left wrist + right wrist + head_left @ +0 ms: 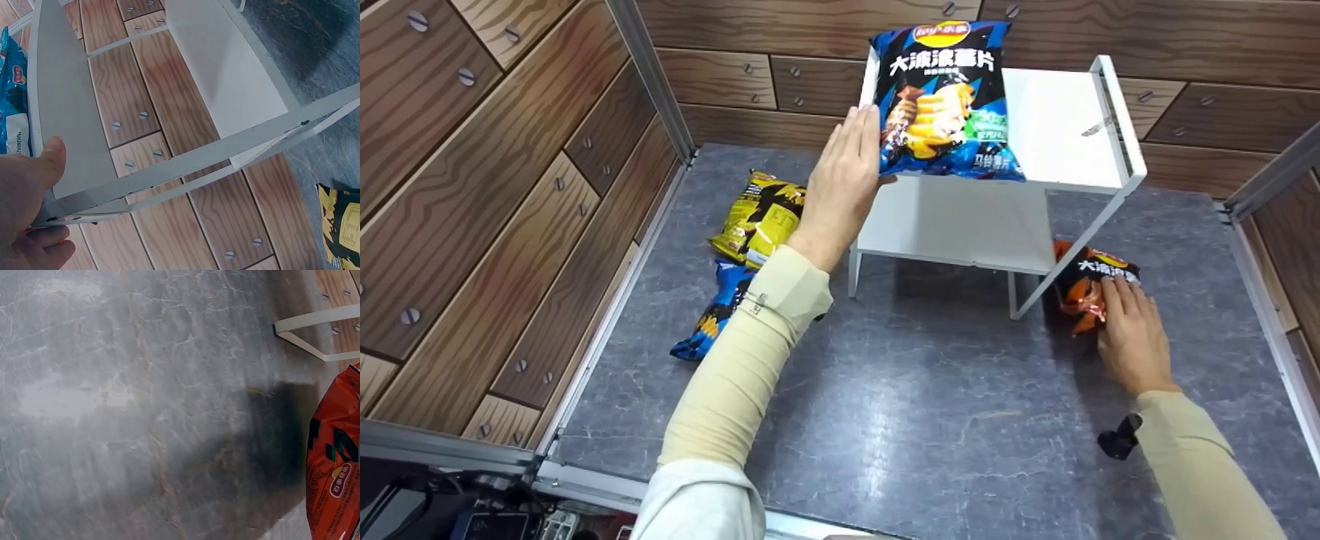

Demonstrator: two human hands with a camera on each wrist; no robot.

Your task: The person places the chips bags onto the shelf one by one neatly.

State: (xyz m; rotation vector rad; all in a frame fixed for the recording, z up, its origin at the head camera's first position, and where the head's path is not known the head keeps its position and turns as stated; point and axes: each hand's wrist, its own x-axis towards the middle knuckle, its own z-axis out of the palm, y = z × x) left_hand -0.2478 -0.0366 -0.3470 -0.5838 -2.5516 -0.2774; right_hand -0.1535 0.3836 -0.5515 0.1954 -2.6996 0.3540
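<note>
A clasp above, a touch below

I grip the shelf [1065, 124] by its left edge with my left hand [844, 184], upper centre of the frame, just beside the blue bag [941, 105] on top. At right, my right hand [1136, 337] rests on the orange bag [1080, 291] on the floor [930, 405]; whether it grips, I cannot tell. A yellow bag [761, 217] and a second blue bag [718, 319] lie left of centre.

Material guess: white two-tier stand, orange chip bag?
White stand: probably painted metal, satin; slim frame bars, dark nicks in the coat. Whether all metal, can't tell.
Orange chip bag: likely plastic or foil-laminate film, glossy; creases and bright glints.
</note>
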